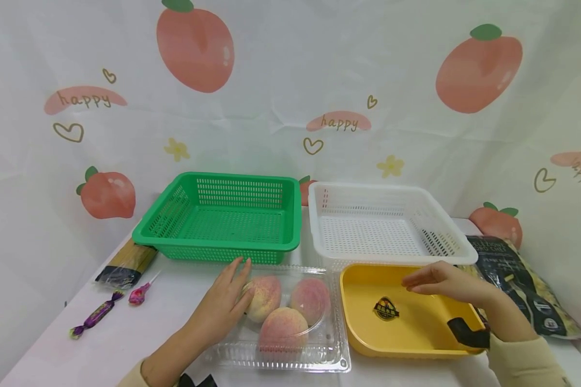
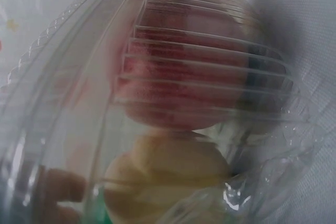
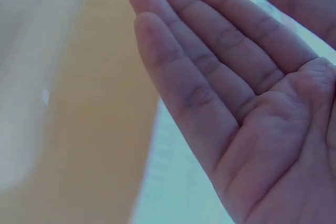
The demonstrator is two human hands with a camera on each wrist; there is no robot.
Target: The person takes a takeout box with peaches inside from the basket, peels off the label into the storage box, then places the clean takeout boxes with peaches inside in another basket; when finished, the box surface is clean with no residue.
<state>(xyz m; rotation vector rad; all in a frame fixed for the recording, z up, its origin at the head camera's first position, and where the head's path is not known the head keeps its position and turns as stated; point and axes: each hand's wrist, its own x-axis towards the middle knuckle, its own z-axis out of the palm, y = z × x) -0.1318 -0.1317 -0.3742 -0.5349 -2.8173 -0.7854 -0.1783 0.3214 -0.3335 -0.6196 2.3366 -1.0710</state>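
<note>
A clear plastic box (image 1: 314, 363) holds three peaches (image 1: 283, 329) in the head view. My left hand (image 1: 225, 303) is over the box's left side, its fingers extended and the fingertips close by the left peach (image 1: 265, 295). In the left wrist view, a red peach (image 2: 181, 66) shows through the ridged plastic, with fingers (image 2: 63, 187) at the lower left. Above the yellow tray (image 1: 368, 344), my right hand (image 1: 445, 282) holds nothing. Its palm and extended fingers (image 3: 173, 56) are plain in the right wrist view.
Behind stand a green basket (image 1: 218, 244) and a white basket (image 1: 387, 258). To the left lie a lollipop (image 1: 139, 294), a purple wrapped candy (image 1: 97, 315) and a pasta packet (image 1: 128, 263). A dark bag (image 1: 523, 285) lies at the right.
</note>
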